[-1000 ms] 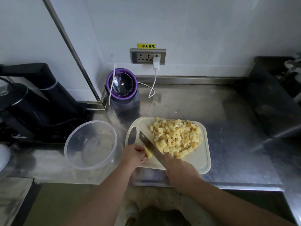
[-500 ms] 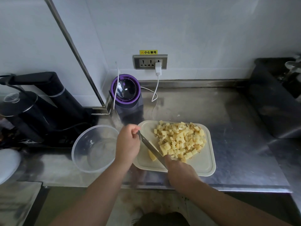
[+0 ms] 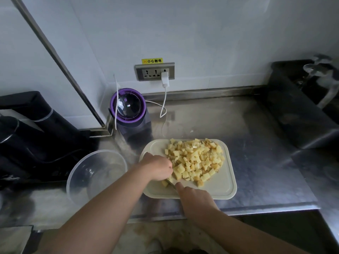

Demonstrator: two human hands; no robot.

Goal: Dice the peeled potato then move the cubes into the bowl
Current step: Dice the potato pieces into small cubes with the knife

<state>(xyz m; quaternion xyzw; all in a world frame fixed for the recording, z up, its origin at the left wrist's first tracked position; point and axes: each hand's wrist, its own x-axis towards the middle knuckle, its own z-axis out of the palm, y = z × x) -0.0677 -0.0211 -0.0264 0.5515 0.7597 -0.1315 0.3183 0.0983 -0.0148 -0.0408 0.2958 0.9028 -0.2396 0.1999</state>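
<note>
Potato cubes [image 3: 194, 158] lie heaped on the cutting board [image 3: 220, 187], just beyond my right hand [image 3: 195, 197], which grips the knife [image 3: 170, 182], forefinger along its spine. My left hand [image 3: 157, 168] sits curled at the heap's near-left edge, over the blade; I cannot tell whether it holds a piece. The clear bowl [image 3: 78, 171] stands on the desk [image 3: 256, 143] just left of that hand.

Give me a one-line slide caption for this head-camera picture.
Diced potato cubes heaped on a white cutting board, knife at the pile's near edge, clear bowl empty beside it on the steel counter.
</note>
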